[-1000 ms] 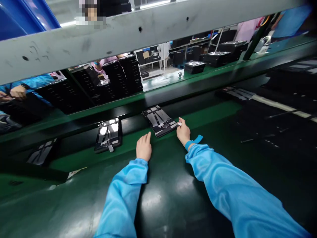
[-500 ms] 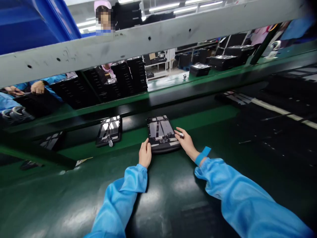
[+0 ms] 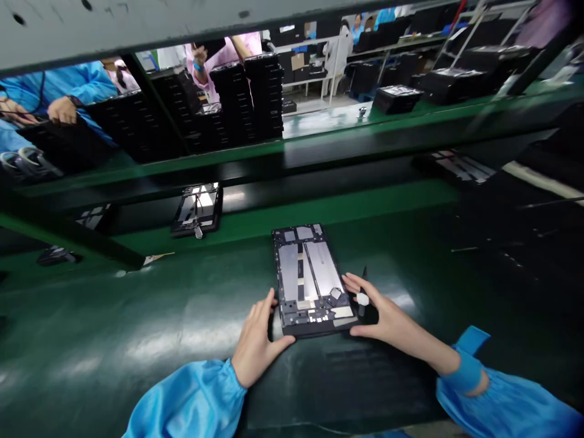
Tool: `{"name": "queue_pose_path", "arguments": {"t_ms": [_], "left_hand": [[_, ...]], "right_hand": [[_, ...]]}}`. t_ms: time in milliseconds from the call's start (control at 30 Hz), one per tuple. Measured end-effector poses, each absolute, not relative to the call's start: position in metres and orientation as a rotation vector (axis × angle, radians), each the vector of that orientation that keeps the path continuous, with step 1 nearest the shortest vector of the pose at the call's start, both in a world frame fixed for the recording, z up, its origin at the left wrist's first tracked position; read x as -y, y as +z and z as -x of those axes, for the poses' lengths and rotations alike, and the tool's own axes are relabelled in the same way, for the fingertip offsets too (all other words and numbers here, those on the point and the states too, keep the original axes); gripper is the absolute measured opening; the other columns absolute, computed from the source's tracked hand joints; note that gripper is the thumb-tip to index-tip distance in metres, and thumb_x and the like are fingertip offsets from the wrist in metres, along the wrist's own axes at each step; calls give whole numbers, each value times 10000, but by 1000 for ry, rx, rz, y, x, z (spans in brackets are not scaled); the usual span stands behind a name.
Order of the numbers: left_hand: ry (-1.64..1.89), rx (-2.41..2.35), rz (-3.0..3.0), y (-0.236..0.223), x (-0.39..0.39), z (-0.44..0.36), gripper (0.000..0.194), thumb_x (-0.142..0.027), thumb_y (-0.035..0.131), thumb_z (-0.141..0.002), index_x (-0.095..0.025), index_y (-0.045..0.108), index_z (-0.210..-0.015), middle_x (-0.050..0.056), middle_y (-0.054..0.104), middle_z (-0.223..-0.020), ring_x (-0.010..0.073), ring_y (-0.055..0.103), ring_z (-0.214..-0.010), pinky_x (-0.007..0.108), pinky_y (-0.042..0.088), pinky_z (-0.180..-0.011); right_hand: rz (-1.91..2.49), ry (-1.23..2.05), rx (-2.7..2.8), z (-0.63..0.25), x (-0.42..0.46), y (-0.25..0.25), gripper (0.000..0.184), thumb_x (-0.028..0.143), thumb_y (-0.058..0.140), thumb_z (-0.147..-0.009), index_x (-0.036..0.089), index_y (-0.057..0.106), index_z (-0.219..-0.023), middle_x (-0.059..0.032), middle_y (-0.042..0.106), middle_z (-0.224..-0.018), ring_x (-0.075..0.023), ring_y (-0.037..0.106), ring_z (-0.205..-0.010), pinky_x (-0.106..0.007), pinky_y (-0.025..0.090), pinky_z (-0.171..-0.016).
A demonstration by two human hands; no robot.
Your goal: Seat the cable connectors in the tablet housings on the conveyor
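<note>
An opened tablet [image 3: 306,278], back cover off with silver plates and circuit parts showing, lies flat on the dark green mat [image 3: 137,340] in front of me. My left hand [image 3: 258,340] grips its lower left corner, thumb under the bottom edge. My right hand [image 3: 381,313] holds its lower right corner, and a small white piece [image 3: 362,298] sits between its fingers next to a thin dark tool. Both sleeves are light blue, and a blue strap circles my right wrist.
A second opened tablet [image 3: 198,208] lies on the black conveyor belt [image 3: 319,182] behind. Stacks of black trays [image 3: 246,100] stand on the far green bench. Co-workers in blue and pink sleeves work beyond them. A grey beam [image 3: 137,24] spans overhead.
Both hands have pulled the tablet off the belt toward me and set it on the mat. The view has tilted down and the second tablet has stayed on the belt.
</note>
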State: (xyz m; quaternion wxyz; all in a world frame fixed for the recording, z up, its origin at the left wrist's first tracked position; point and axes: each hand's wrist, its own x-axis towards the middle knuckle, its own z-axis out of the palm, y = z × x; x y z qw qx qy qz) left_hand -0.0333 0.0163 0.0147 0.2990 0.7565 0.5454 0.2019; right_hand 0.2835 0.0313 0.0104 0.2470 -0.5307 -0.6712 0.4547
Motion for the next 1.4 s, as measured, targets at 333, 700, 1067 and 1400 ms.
{"name": "queue_pose_path", "arguments": {"t_ms": [333,700,1067,1400], "left_hand": [[603,-1431,-2137,9,-3,34,656,-418,631,-856,-246,391,-1442,92,455,-1388,228,468,-1269,404,434,-1064],[621,-1383,-2091,23,-14,35,601,-482,607,-864,-230,459,-1389,93,507,-1329,205,499,-1225,363,444,-1036],[726,-1250,-2280,40,-27,14,181,-295,526,-944,-201,681,-943,31,627,-901,113,567,-847,243,450,-767],[798,-1295,-1762,36,-20,4,133,-262,593,-873,-179,689,-911,25,641,-826,78,524,-653,175,433,-609]], "right_hand": [[1528,1007,1899,-276,-8,17,683,307,651,-804,252,373,-1426,-83,549,-1342,-262,561,-1206,-396,515,-963],[1419,715,2023,-275,-6,22,506,335,562,-914,227,443,-1394,-102,570,-1309,-273,596,-1150,-408,543,-902],[1054,890,2120,-206,-24,48,322,111,482,-935,206,590,-1224,-76,669,-990,-206,627,-888,-338,528,-766],[1071,963,1938,-192,-28,36,179,170,577,-903,197,641,-1067,-48,691,-935,-170,654,-844,-276,514,-740]]}}
